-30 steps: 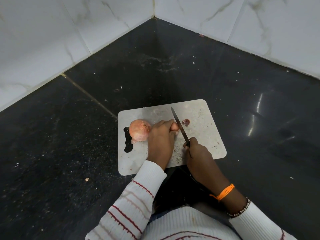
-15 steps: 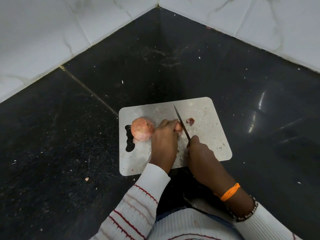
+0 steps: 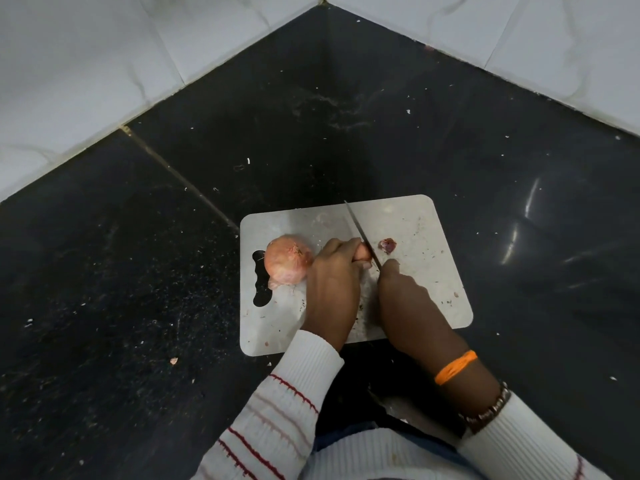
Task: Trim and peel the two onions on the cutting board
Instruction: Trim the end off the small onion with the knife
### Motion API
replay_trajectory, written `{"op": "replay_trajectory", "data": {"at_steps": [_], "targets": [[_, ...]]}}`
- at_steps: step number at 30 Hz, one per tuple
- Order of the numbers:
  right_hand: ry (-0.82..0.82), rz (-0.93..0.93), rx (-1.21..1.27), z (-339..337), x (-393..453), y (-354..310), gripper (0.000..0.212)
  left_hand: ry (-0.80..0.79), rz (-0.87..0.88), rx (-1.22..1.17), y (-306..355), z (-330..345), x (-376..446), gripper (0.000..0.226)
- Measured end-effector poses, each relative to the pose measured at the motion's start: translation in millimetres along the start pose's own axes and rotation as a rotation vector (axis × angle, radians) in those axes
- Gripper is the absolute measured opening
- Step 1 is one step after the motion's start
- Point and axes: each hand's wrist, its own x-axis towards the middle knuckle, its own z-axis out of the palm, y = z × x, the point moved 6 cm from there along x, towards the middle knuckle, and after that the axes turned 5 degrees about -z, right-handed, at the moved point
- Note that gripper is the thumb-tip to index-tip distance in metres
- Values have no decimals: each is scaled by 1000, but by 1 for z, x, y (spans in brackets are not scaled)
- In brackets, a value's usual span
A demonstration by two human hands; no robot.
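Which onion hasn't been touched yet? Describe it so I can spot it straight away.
Find the pale cutting board on the dark floor. At its left end, beside the dark handle cutout, lies the free onion, whole and round in papery orange-pink skin. The other onion is mostly hidden under the left hand, with the knife against it.

No readable text, label, brand, number or sign shows on anything here.

We see a pale grey cutting board (image 3: 415, 220) on a speckled black bench (image 3: 138, 306), a pinkish-orange onion (image 3: 287, 259), a white sleeve (image 3: 277, 417) (striped red), and an orange wristband (image 3: 455, 367).
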Motion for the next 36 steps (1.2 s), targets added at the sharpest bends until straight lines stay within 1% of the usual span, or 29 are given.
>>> {"op": "replay_trajectory", "data": {"at_steps": [5,8,13,18,22,28,32,36], "targets": [[4,-11,1,2,-9,0,14,1,-6,-51,-2,-1,1,27],[23,8,-24,0,2,2,19,-1,3,-8,0,1,-1,27],[40,-29,-45,3,-2,-1,22,10,-37,-87,-3,-3,0,25],[97,-17,-64,7,14,4,27,16,22,-56,0,-1,-5,28],[76,-27,-71,12,15,10,22,18,-28,-54,-5,-1,-1,30],[86,-44,-70,7,15,12,21,-36,-56,-49,-6,2,-1,29],[132,-23,25,3,15,16,21,-52,-68,-80,-7,1,-3,23],[160,-22,142,-8,13,18,33,-94,-69,-78,-9,8,-10,29]]}}
